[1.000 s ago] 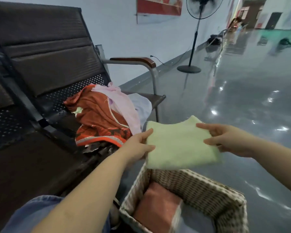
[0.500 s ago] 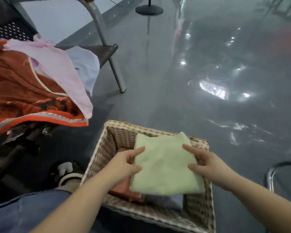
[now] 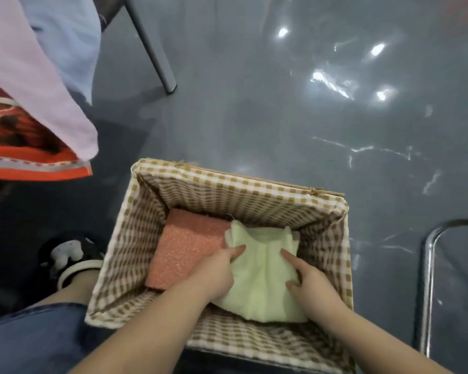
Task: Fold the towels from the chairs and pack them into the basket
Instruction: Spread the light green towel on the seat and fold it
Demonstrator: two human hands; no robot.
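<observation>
Green towel (image 3: 262, 279) in basket (image 3: 227, 184), gripped between left hand (image 3: 216, 271), right hand (image 3: 308, 284) fingers.

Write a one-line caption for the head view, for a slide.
Both hands, left hand and right hand, set a folded green towel into the checked basket beside an orange towel.

You have a pale green towel (image 3: 262, 268) beside a salmon-pink speckled one (image 3: 185, 252), both in a basket (image 3: 135, 238) lined with tan-and-white gingham. At the upper left of your view hang a lilac towel (image 3: 35, 85), a light blue one (image 3: 65, 36) and an orange-red patterned one (image 3: 25, 147). The floor (image 3: 254, 103) is glossy grey.
</observation>
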